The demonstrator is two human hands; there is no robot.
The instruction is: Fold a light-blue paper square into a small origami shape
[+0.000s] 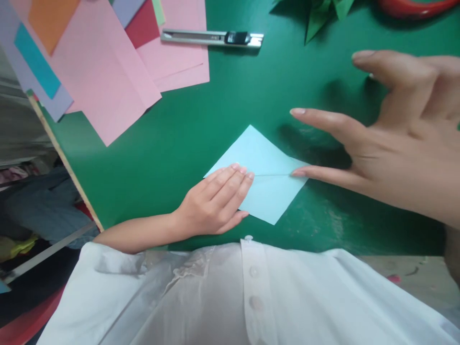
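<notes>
A light blue sheet of paper [275,199] lies on the green tabletop, turned like a diamond. A crease or folded edge runs across its middle, and its right corner narrows to a point. My left hand [213,201] rests flat on the left part of the paper, fingers side by side, covering some of it. From the right reaches my right hand [391,129], its fingers spread apart. The tip of its lowest digit touches the paper near the right end of the crease. Its other fingers hang above the table and hold nothing visible.
A utility knife [212,38] lies across the edge of pink paper sheets [104,62] at the upper left, among other coloured papers. A green folded paper piece [319,14] and a red handle [419,7] are at the top. The table's left edge [66,160] borders stored cloth.
</notes>
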